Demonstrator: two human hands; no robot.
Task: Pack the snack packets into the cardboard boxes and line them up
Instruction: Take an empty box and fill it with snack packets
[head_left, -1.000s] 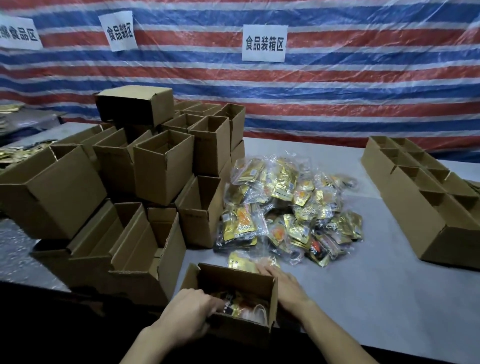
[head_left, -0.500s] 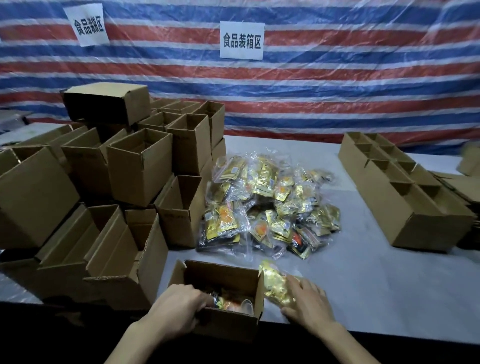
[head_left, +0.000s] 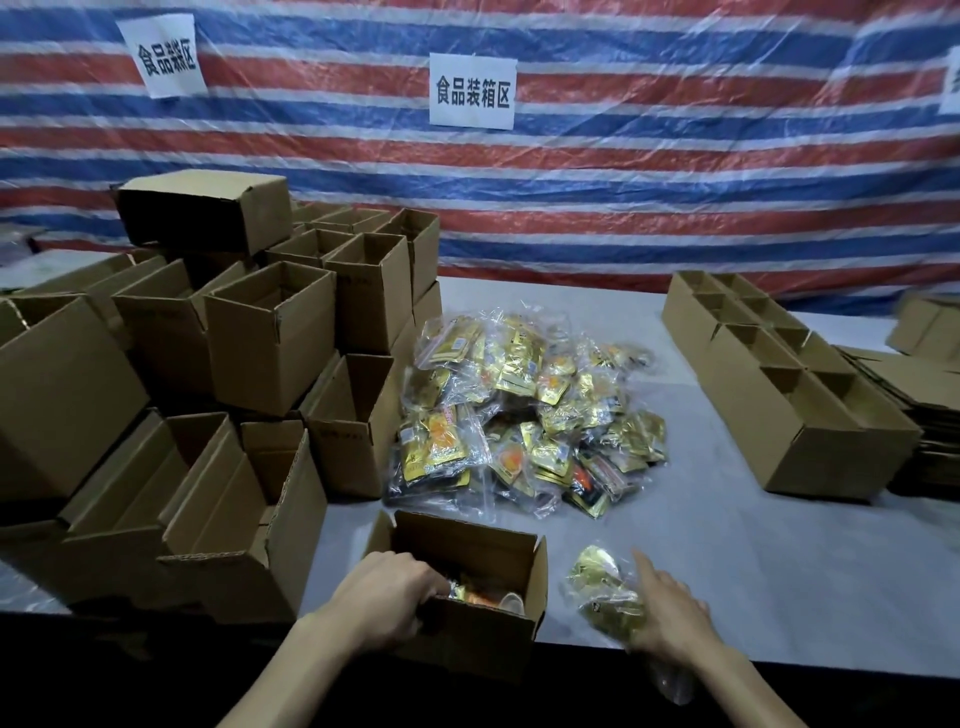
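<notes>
Cardboard box (head_left: 470, 642) at table (head_left: 769, 566) edge, left hand (head_left: 384, 597) gripping its rim.
Right hand (head_left: 671, 616) flat on snack packet (head_left: 597, 584) just beside.

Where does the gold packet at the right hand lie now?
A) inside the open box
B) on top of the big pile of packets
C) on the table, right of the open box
C: the gold packet lies on the grey table beside the open box, under the right hand, while the left hand grips the box's near wall.
</notes>
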